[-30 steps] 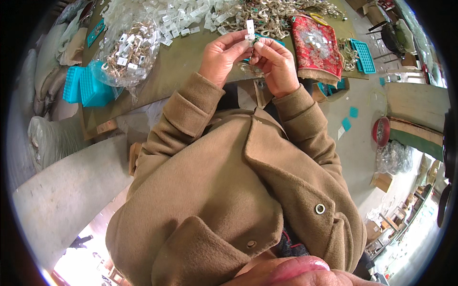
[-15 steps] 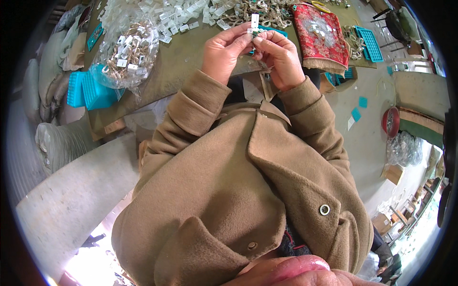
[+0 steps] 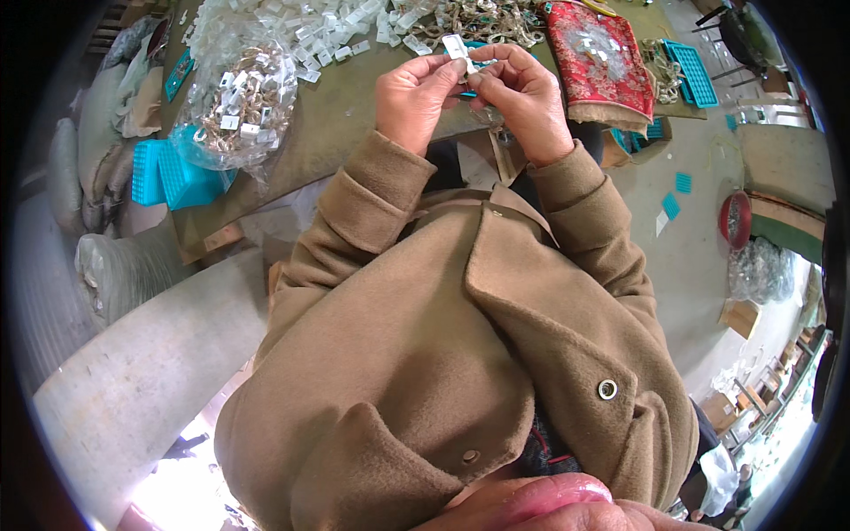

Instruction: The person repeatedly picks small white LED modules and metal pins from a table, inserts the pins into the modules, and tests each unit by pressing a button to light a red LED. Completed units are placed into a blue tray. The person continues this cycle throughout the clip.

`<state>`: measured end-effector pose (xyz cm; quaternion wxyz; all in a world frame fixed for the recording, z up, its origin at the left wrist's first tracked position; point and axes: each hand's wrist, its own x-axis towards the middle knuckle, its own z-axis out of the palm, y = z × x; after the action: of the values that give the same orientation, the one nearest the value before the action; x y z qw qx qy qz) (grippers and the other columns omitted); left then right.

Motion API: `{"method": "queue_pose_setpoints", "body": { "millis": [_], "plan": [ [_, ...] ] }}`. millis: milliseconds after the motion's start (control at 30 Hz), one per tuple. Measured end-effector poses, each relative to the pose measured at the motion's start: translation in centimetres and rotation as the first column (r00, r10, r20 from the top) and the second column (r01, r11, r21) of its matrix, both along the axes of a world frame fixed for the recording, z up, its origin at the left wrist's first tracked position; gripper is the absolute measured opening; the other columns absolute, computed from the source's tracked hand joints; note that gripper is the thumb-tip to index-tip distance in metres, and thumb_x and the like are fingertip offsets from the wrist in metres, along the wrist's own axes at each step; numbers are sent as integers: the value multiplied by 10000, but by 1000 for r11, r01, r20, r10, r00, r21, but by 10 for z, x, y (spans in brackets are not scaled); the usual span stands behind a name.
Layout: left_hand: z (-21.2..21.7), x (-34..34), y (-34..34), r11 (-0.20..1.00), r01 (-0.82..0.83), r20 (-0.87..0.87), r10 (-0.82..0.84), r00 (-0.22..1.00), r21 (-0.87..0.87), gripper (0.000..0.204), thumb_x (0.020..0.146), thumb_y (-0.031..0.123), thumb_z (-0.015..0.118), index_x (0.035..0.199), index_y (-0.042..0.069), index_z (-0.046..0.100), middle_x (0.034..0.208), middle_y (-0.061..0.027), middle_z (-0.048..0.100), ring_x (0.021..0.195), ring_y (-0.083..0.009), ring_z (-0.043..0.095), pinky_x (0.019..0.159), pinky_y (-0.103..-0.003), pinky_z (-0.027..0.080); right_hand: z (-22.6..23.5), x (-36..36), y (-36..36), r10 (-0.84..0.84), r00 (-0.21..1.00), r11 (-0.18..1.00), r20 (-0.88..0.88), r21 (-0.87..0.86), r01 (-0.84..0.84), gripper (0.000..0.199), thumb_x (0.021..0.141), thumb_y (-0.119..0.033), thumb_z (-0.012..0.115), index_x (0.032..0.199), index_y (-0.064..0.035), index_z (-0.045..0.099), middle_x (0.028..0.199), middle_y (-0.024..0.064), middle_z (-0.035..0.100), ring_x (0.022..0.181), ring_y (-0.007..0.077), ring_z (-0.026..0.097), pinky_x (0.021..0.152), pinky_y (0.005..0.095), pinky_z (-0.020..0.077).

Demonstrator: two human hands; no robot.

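Observation:
My left hand (image 3: 414, 96) and my right hand (image 3: 522, 97) meet above the edge of the olive-green table (image 3: 328, 142). Both pinch a small white clip-like piece (image 3: 457, 46) held upright between thumbs and forefingers. A bit of turquoise plastic shows just behind the fingers. My brown coat sleeves reach up from the lower part of the picture. A heap of small white pieces (image 3: 310, 22) lies on the table just beyond my left hand.
A clear plastic bag of small metal-and-white parts (image 3: 239, 102) sits at the left on the table. Turquoise trays (image 3: 164, 173) lie at the left edge. A red patterned cushion (image 3: 598, 62) and a turquoise tray (image 3: 691, 75) are at the right. Sacks (image 3: 115, 265) stand on the floor.
Both hands stay together on the small white piece. The view has shifted slightly; the hands sit a little further left and the fingers have turned the piece.

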<state>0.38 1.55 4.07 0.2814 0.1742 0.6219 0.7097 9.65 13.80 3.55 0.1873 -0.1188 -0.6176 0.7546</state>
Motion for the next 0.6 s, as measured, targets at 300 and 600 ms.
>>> {"method": "queue_pose_setpoints", "body": {
  "millis": [300, 600],
  "plan": [
    [3, 4, 3, 995, -70, 29, 68, 997, 69, 202, 902, 132, 626, 1035, -9, 682, 865, -31, 696, 705, -74, 635, 572, -193, 450, 1, 3, 10, -49, 998, 897, -49, 438, 66, 419, 869, -2, 602, 1280, -78, 584, 827, -47, 526, 745, 26, 469, 665, 179, 415],
    [5, -5, -3, 980, -49, 570, -72, 818, 194, 215, 934, 153, 591, 1095, 11, 605, 1052, -105, 684, 608, 2, 524, 476, -140, 362, -13, 0, 11, -70, 995, 944, -74, -327, 42, 129, 875, -46, 571, 997, -86, 580, 770, -23, 559, 695, 89, 522, 674, 245, 448]
  ]
}}
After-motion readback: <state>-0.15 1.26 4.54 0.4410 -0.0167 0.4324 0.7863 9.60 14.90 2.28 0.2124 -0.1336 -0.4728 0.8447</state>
